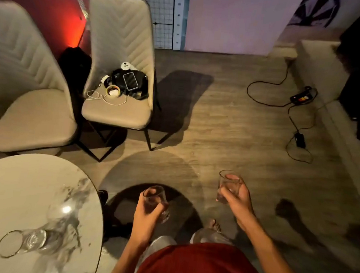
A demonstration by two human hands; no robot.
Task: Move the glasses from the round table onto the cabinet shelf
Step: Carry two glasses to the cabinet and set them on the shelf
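Observation:
My left hand (146, 219) grips a clear glass (154, 197) upright, held over the floor just right of the round marble table (15, 190). A second clear glass (228, 186) is held in my right hand (237, 200), further right and a little higher. Another clear glass (34, 241) stands on the round table near its front left. The cabinet shelf cannot be made out in this dim view.
Two beige chairs stand behind the table; the right chair (117, 112) carries a black bag, phones, cables and a tape roll. A power strip (302, 98) and black cables lie on the wooden floor at right. A low step (316, 60) runs along the right side.

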